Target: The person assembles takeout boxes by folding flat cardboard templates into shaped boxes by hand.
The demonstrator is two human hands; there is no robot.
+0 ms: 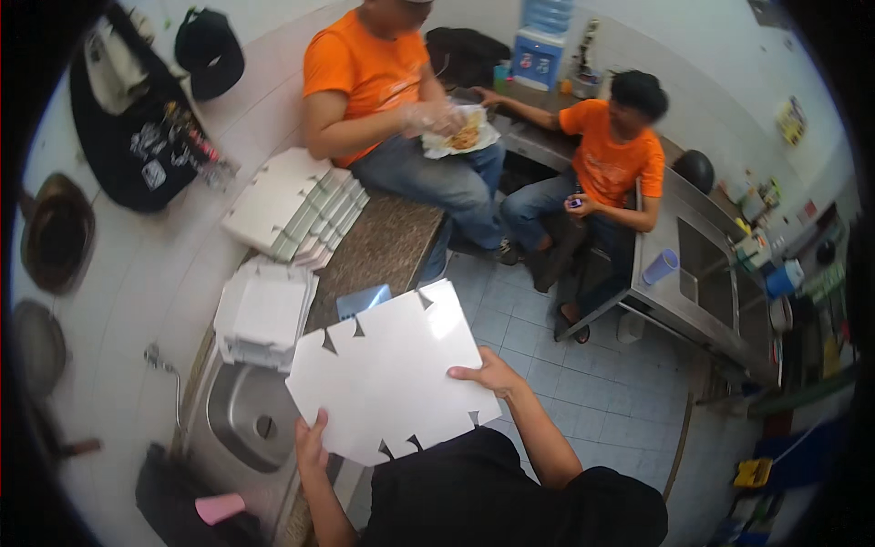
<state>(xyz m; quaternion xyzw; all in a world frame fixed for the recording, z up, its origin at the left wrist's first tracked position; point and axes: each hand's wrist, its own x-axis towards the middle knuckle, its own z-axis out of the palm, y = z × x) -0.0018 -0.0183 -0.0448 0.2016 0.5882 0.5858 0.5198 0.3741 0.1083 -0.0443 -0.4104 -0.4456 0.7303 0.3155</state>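
Note:
A flat white cardboard box blank [393,376] with notched edges spans the space between my hands, in front of my body. My left hand [312,441] grips its lower left edge, thumb on top. At the right edge, my right hand [489,372] holds it, with the thumb lying on the white face and the fingers hidden underneath. Whether it is one sheet or several cannot be told. Beyond it on the counter lie a stack of folded white box trays [263,308] and a larger stack of flat box blanks [290,205]. A blue phone [364,302] is partly covered by the blank.
A steel sink [253,417] is at my left, with a pink cup [220,509] near it. One person in orange [366,68] sits on the stone counter [383,239] with food on paper [465,133]. Another person [615,150] sits by a steel sink table [683,273] holding a purple cup [660,267].

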